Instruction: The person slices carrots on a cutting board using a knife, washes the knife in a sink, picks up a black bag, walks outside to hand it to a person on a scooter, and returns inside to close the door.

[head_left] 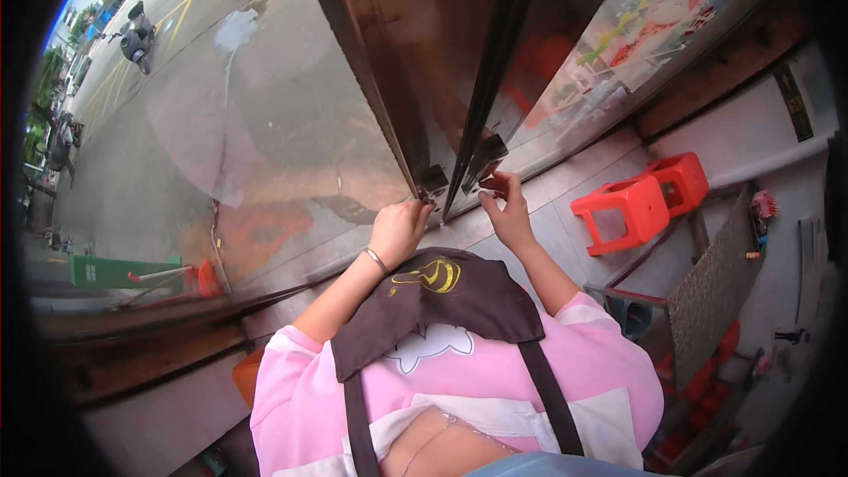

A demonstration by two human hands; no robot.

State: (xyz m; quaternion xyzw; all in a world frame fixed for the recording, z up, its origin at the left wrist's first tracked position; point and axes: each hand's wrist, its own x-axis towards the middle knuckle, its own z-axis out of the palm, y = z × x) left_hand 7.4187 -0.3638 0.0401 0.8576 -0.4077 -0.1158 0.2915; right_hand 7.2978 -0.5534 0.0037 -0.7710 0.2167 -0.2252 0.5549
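Two glass door panels with dark frames meet in front of me, each with a metal lock fitting near the meeting edges. My left hand (399,228), with a bangle at the wrist, is closed at the left lock fitting (433,182); its fingertips hide what they grip. Just across the gap, my right hand (511,214) has thumb and fingers curled together beside the right lock fitting (488,157). Something small and pale shows at those fingertips, too small to name. A dark apron (459,287) with a yellow print covers my chest.
Red plastic stools (638,210) stand to my right, near a table (714,287) with a speckled top. Through the left glass I see pavement, a parked scooter (137,37) and a green box (124,272). A cat picture (662,13) is on the right glass.
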